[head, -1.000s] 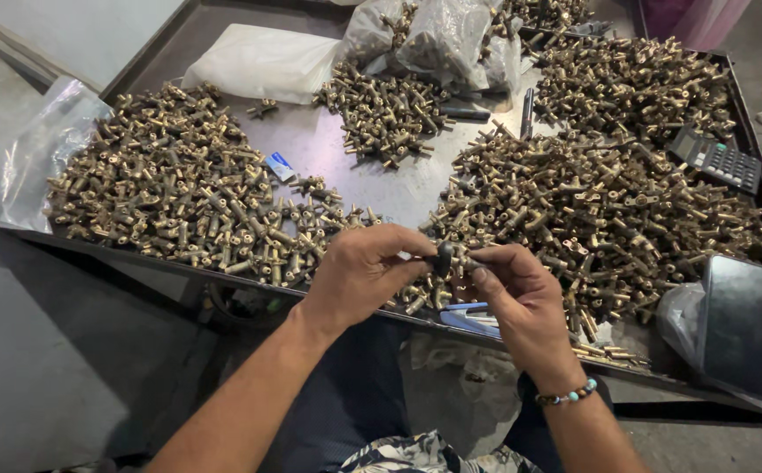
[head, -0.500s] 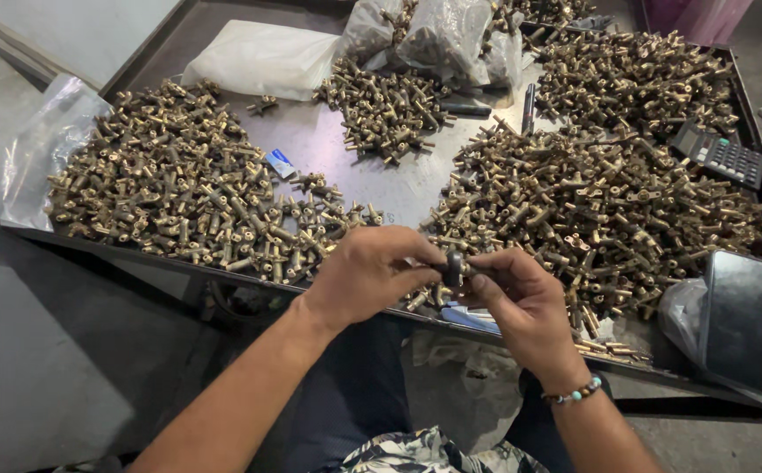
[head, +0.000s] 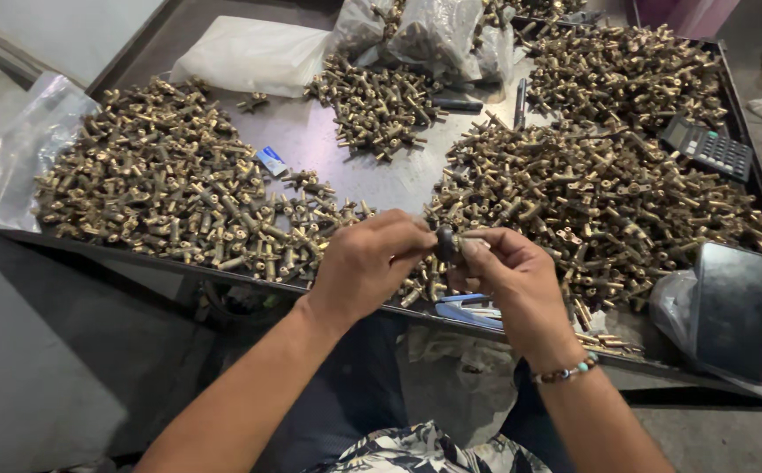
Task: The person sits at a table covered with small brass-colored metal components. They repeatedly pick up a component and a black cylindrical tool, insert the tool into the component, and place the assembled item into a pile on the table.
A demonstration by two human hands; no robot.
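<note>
Right now my left hand (head: 370,263) and right hand (head: 505,273) meet just above the near edge of the metal tray (head: 328,144), both pinching one small dark fitting (head: 445,243) between the fingertips. Judging by the piles, the left heap of brass fittings (head: 166,188) looks handled, while the larger right heap (head: 600,197) looks yet to be worked, so plenty seems left.

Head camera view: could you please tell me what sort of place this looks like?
Probably a small workshop sorting bench: heaps of brass fittings cover a metal tray table, with a calculator and plastic bags.
</note>
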